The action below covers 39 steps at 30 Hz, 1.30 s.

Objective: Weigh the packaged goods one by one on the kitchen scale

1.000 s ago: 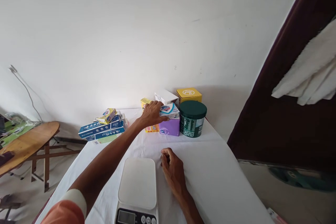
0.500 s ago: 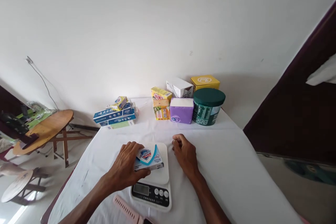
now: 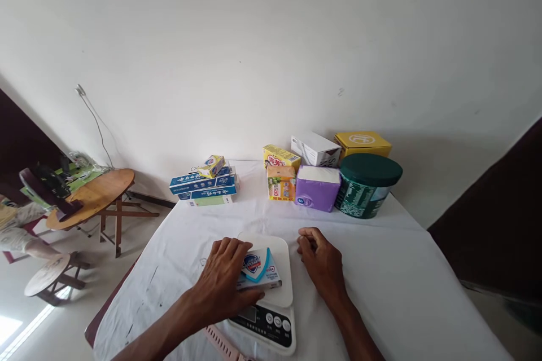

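Observation:
My left hand (image 3: 224, 276) is closed around the left end of a white and blue Safeguard soap box (image 3: 262, 273). The box is over the plate of a white kitchen scale (image 3: 283, 285); whether it rests its weight there I cannot tell. My left thumb and wrist partly cover the scale's display. To the right of the scale, my right hand (image 3: 322, 259) rests on the white cloth with its fingers curled in, and nothing shows in them. A pink-strapped watch (image 3: 222, 343) lies in front of the scale, partly hidden by my left forearm.
Blue toothpaste boxes (image 3: 203, 183) lie stacked at the back left, a small yellow box (image 3: 212, 166) on top. At the back right stand a purple tissue pack (image 3: 317, 194), a green tub (image 3: 367, 189), an orange pack (image 3: 280, 183) and several boxes. A wooden stool (image 3: 48, 276) stands left.
The view has turned left, so the scene sits farther right and slightly lower. My left hand still holds the soap box and now hides more of the scale's display. My right hand keeps its curl.

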Available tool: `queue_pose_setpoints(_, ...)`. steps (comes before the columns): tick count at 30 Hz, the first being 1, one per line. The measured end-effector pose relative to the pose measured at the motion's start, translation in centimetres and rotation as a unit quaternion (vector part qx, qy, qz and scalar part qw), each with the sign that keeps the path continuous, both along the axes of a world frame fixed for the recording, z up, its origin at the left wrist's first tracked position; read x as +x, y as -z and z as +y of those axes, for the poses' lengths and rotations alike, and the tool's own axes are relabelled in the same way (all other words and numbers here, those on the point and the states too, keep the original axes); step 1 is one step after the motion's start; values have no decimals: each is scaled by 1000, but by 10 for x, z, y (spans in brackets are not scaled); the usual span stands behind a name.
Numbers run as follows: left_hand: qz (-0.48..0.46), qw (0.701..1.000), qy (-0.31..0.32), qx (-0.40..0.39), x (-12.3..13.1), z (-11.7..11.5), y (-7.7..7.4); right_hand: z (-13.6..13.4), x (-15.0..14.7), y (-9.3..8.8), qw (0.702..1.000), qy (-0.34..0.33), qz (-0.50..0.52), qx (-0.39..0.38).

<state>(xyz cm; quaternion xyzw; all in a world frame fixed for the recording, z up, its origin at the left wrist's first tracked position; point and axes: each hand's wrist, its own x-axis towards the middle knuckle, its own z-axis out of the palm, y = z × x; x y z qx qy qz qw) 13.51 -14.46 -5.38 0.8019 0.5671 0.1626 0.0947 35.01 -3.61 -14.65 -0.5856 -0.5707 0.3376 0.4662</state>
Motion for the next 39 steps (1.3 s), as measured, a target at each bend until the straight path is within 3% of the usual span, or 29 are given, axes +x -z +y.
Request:
queue_pose_setpoints(4, -1, 1000, -31, 4, -2, -3, 0, -1, 2, 1, 1000, -4, -6, -3)
queue_pose_setpoints(6, -30, 998, -59, 12, -14, -2, -8, -1, 2, 1, 1000, -6, -1, -10)
queue_pose_setpoints(9, -73, 981, -161, 74, -48, 8, -37, 0, 3, 1, 1000, -9, 1, -26)
queue_pose_setpoints(11, -70, 950, -263, 151, -76, 25, -65, 1, 3, 0, 999, -8, -1, -31)
queue_pose_setpoints(14, -24, 910, -373, 181, -116, 64, -100, 2, 4, 1, 999, -3, -6, -36)
queue_pose_setpoints(16, 9, 898, -408, 163, -136, 96, -111, 2, 4, 2, 999, -4, -9, -38)
queue_pose_setpoints(20, 52, 891, -443, 88, -152, 153, -105, 3, 5, 6, 999, -7, -3, -33)
queue_pose_setpoints(24, 58, 890, -448, 62, -148, 184, -91, 3, 5, 5, 1000, -5, -6, -29)
queue_pose_setpoints(39, 62, 897, -435, 36, -143, 199, -77, 4, 4, 4, 1000, -3, -21, -16)
